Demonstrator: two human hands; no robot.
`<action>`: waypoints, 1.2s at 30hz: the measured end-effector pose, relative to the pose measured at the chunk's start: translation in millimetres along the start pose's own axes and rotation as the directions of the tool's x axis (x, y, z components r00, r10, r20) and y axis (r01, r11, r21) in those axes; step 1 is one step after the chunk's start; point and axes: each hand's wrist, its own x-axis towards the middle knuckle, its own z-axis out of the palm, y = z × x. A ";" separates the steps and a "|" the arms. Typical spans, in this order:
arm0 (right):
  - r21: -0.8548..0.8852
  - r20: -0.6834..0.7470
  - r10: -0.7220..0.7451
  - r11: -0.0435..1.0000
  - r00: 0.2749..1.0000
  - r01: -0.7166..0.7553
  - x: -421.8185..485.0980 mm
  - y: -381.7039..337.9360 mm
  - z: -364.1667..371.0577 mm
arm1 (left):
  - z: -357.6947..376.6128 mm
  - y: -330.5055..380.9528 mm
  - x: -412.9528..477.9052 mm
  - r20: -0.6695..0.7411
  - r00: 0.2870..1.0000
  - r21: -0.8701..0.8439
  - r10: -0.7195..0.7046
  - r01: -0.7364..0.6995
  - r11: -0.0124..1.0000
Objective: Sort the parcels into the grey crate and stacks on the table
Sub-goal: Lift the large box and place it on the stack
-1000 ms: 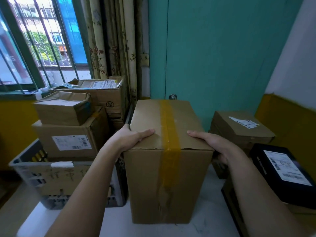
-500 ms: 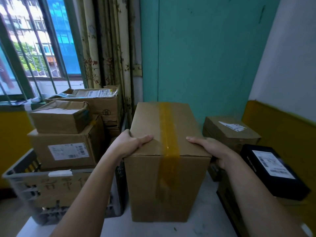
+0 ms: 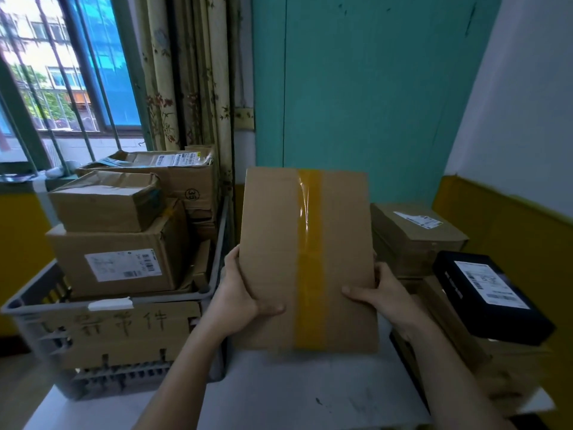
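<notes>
Mid-sort, I have my left hand (image 3: 245,293) and right hand (image 3: 381,293) clamped on the taped parcel (image 3: 279,259), tipped up over the worktop (image 3: 310,395) beside the heaped grey crate (image 3: 102,339); next, I reckon, picking its stack.

Grips a taped cardboard box (image 3: 273,259) from both sides: left hand (image 3: 238,293) on the left edge with the thumb across the front face, right hand (image 3: 381,293) on the right edge likewise. Turns the face with the yellow tape strip (image 3: 310,259) toward the camera. Holds it over a white table (image 3: 310,395), just right of a grey crate (image 3: 18,308) piled with brown parcels (image 3: 124,262), near a black labelled box (image 3: 483,293) atop a stack at right.
</notes>
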 end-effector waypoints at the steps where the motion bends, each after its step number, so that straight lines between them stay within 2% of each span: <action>1: -0.016 -0.037 -0.018 1.000 0.999 0.017 -2.9 -0.1 2.4 | 0.2 -0.1 -0.9 -0.036 0.999 -0.025 -0.003 0.002 1.000; 4: -0.068 -0.125 -0.147 0.988 0.981 0.140 -8.3 -7.3 10.1 | -1.4 6.9 -3.4 -0.124 0.992 -0.042 0.006 -0.011 0.999; 8: -0.280 -0.118 -0.220 0.943 0.968 0.180 -11.4 -11.3 13.1 | -7.3 12.5 -7.0 -0.102 0.992 0.098 0.077 -0.067 0.993; 14: -0.261 -0.171 -0.289 0.935 0.942 0.240 -24.1 -5.0 17.2 | -8.8 10.8 -15.3 -0.076 0.993 0.124 0.093 -0.083 0.989; 22: -0.283 -0.199 -0.251 0.940 0.947 0.190 -30.0 5.0 22.0 | 2.9 3.5 -17.7 -0.067 0.997 0.043 0.035 -0.032 0.999; 32: -0.224 -0.223 -0.216 0.960 0.951 0.166 -35.5 39.4 28.2 | 20.2 -20.8 -23.8 -0.023 0.999 0.046 0.039 -0.038 0.998; 36: -0.240 -0.240 -0.239 0.954 0.941 0.181 -30.1 40.0 29.7 | 17.6 -25.1 -16.3 -0.011 0.999 -0.014 0.053 -0.053 0.999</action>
